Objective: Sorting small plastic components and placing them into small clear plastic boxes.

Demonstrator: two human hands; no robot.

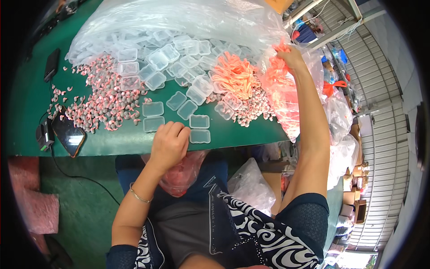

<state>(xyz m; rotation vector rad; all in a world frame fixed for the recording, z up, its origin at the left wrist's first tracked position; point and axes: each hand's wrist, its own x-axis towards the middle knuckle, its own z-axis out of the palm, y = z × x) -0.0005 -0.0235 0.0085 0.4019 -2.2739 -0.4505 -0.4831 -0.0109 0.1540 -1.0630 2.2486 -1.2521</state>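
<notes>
My right hand (292, 59) reaches to the back right, its fingers closed on a clump of soft orange strands (280, 67) at a clear bag (286, 101) with more orange inside. My left hand (170, 142) is curled at the table's front edge, beside small clear plastic boxes (199, 136); whatever it may hold is hidden. Below it, over my lap, hangs a reddish see-through bag (183, 174). A heap of orange strands (235, 74) lies left of my right hand, on small pink-and-grey pieces (251, 105).
A large pile of clear boxes (156, 58) spills from a big plastic bag (179, 20) at the back. At left lie a heap of pink-and-grey curled pieces (107, 105), a phone (69, 134) and a black device (52, 65). Shelving and bags stand right.
</notes>
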